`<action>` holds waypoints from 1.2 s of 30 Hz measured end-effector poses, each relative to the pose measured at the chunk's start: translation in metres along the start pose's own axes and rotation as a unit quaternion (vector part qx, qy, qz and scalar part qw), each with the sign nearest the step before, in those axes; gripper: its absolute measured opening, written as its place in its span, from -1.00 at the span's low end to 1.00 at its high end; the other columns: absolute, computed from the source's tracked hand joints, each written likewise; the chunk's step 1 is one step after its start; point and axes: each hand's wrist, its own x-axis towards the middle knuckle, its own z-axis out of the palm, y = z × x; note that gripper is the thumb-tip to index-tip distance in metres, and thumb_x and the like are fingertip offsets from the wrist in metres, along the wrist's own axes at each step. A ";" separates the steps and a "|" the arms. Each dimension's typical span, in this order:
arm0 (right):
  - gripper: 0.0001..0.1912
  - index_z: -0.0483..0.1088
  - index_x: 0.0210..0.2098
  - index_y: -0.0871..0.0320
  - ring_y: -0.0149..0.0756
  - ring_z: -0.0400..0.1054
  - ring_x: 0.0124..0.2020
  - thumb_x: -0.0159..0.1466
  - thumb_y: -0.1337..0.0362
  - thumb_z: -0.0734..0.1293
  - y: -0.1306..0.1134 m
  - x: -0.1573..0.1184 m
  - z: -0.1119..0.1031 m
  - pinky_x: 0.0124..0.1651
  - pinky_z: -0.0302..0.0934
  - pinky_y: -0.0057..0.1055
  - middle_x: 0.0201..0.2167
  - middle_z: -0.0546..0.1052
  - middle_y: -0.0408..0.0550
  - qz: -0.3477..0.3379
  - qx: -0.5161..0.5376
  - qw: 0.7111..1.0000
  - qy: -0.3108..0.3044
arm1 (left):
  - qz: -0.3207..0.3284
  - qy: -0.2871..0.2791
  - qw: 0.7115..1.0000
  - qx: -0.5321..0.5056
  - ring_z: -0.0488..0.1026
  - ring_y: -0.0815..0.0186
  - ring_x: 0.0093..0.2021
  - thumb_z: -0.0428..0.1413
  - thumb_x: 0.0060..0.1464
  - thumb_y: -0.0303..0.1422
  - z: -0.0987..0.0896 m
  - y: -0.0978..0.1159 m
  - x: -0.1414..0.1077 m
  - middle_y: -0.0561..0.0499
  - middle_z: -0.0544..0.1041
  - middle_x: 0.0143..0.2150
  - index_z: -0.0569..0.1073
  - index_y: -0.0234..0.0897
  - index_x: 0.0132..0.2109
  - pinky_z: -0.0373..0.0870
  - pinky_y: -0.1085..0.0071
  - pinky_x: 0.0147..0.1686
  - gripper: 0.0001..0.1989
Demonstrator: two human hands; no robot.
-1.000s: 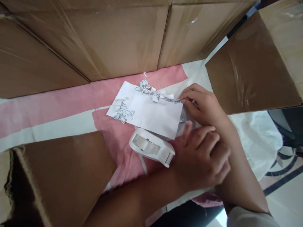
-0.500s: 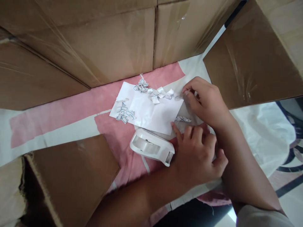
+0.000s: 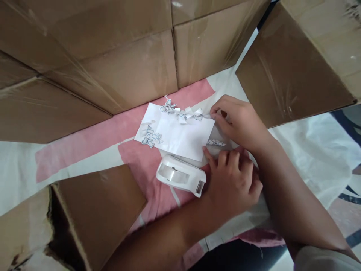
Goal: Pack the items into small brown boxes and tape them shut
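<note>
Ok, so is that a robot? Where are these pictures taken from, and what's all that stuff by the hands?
No robot here: just a person's left hand and right hand, both bare. Every picture comes from one camera worn on that person's head, looking forward and down.

On a pink and white cloth lies a white paper sheet, with little paper cutouts bunched at two places. Beside it is a white tape dispenser. Cardboard boxes stand around.

The left index finger points to the sheet's edge, holding nothing I can see. The right fingers are pinched by another corner; whether they grip something is too small to tell.
</note>
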 end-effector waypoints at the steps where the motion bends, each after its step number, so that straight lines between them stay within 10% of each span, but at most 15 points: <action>1: -0.88 0.43 -0.31 0.08 -0.21 0.36 -0.34 0.27 0.38 0.26 0.002 0.001 0.000 -0.24 0.23 -0.27 -0.28 0.53 -0.05 0.012 -0.009 1.000 0.017 | 0.000 -0.004 1.000 0.006 0.38 0.02 -0.03 0.08 0.20 -0.28 0.000 0.000 0.000 -0.15 0.50 -0.05 0.49 -0.29 -0.01 -0.01 -0.54 0.27 -0.72; 8: -0.91 0.37 -0.31 0.04 -0.20 0.40 -0.34 0.34 0.32 0.28 0.019 0.003 -0.003 -0.24 0.25 -0.27 -0.37 0.51 -0.08 0.085 0.002 0.987 0.140 | -0.001 -0.022 1.000 0.017 0.37 0.04 -0.11 0.10 0.16 -0.30 0.001 0.000 -0.001 -0.09 0.46 -0.20 0.49 -0.23 -0.20 -0.06 -0.54 0.29 -0.87; 16: -0.91 0.41 -0.15 0.02 -0.23 0.51 -0.35 0.39 0.24 0.27 0.009 0.001 0.005 -0.30 0.34 -0.28 -0.41 0.51 -0.13 0.103 0.136 0.977 0.128 | -0.003 -0.018 1.000 -0.018 0.40 0.04 -0.05 0.08 0.20 -0.30 -0.004 0.002 -0.001 -0.09 0.54 -0.10 0.51 -0.23 -0.12 -0.13 -0.55 0.30 -0.83; 21: -0.89 0.42 -0.15 0.03 -0.25 0.50 -0.33 0.33 0.30 0.32 -0.004 -0.001 0.004 -0.26 0.41 -0.28 -0.40 0.52 -0.14 0.083 0.240 0.962 0.102 | 0.023 0.007 0.996 -0.081 0.44 0.20 -0.14 0.06 0.26 -0.32 -0.053 0.009 0.012 0.00 0.53 -0.27 0.46 -0.20 -0.30 0.29 -0.01 0.23 -0.84; 27: -0.87 0.44 -0.15 0.04 -0.24 0.49 -0.22 0.29 0.30 0.40 -0.018 -0.006 0.004 -0.19 0.41 -0.29 -0.25 0.56 -0.09 0.042 0.317 0.943 0.089 | -0.057 0.111 0.991 -0.044 0.44 0.28 -0.21 0.14 0.22 -0.35 -0.104 -0.040 0.050 0.04 0.50 -0.26 0.43 -0.20 -0.17 0.37 0.31 -0.16 -0.94; 36: -0.79 0.44 -0.10 0.06 -0.25 0.53 -0.17 0.27 0.39 0.38 -0.020 -0.009 0.008 -0.29 0.36 -0.39 -0.24 0.59 -0.11 0.023 0.335 0.940 0.067 | -0.157 0.048 0.981 -0.101 0.45 0.30 -0.19 0.25 0.12 -0.42 -0.103 -0.069 0.059 0.10 0.47 -0.21 0.41 -0.04 0.01 0.35 0.36 -0.25 -0.67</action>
